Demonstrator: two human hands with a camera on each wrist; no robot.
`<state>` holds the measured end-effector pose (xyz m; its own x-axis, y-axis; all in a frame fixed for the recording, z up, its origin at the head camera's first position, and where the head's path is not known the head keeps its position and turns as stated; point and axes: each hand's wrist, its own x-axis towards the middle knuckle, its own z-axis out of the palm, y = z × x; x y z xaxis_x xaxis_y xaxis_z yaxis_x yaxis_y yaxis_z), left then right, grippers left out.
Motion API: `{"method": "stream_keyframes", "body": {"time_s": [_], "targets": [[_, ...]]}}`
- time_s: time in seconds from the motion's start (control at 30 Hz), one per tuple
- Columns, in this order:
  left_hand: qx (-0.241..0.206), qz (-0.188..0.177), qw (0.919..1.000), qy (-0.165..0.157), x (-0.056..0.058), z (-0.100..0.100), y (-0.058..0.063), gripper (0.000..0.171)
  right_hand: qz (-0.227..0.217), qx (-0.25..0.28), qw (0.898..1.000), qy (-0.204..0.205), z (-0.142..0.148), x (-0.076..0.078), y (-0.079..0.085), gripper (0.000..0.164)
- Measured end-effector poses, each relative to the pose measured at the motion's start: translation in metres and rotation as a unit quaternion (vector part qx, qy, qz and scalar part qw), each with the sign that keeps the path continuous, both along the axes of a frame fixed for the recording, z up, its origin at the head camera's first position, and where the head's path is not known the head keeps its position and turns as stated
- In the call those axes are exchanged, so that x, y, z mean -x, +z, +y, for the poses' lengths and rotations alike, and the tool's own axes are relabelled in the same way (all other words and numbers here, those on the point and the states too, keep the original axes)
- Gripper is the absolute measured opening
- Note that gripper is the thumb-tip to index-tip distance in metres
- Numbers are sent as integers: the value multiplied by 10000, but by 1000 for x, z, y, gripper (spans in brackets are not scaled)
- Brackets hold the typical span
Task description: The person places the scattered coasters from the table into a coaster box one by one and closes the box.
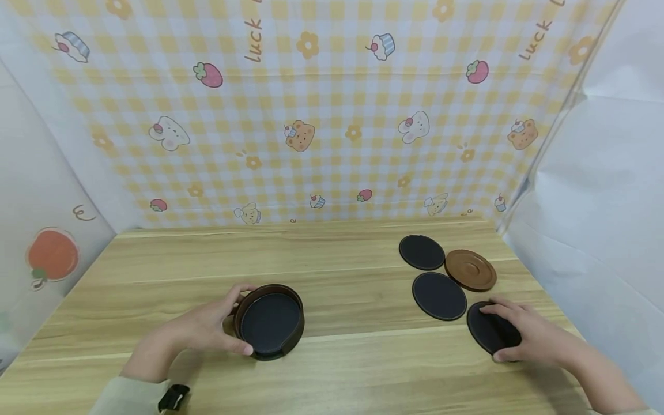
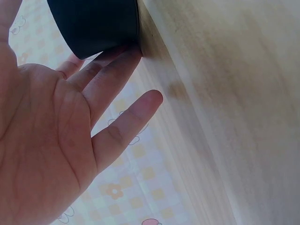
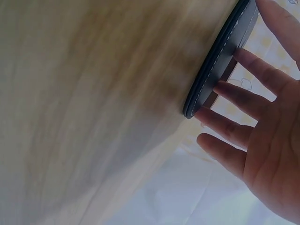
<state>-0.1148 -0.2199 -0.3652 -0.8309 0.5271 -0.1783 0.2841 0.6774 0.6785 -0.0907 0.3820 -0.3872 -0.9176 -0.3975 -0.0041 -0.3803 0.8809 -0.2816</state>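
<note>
Left hand [image 1: 210,327] is on the dark round coaster holder [image 1: 296,334], at about 7 o'clock from the head-view centre; grip clamped on its wall from the 9 o'clock side, thumb at roughly 7, fingers at roughly 10 to 11; the left wrist view has the little finger off the wall; holder sits upright on the wood-grain desk [image 1: 363,374], gap in its wall at about 6; black disc [image 1: 271,323] lies flat inside, can't tell if coaster or lining; right hand [image 1: 539,337] is at about 4 o'clock from centre, grip clamped across a stitched black coaster [image 1: 490,331], thumb at its near rim, fingertips at its far rim; the right wrist view has the little finger clear of it; can't tell if that coaster is off the desk; second black coaster [image 1: 440,295] lies flat at its 10 o'clock; brown coaster [image 1: 471,270] with a raised ring is at its 11, right beside the second one; third black coaster [image 1: 422,252] is at 11 o'clock from the second, also next to the brown one; black strap [image 1: 173,397] on the pale left sleeve [image 1: 129,396]; yellow-checked cloth [image 1: 332,86] with cartoon prints behind the desk at 12 o'clock.
</note>
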Motion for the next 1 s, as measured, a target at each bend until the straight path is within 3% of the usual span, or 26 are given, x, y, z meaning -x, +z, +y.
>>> {"method": "stream_keyframes", "body": {"time_s": [1.0], "targets": [[-12, 36, 10000, -12, -2, 0, 1, 103, 77, -242, 9997, -29, -10, -1, 5, 77]]}}
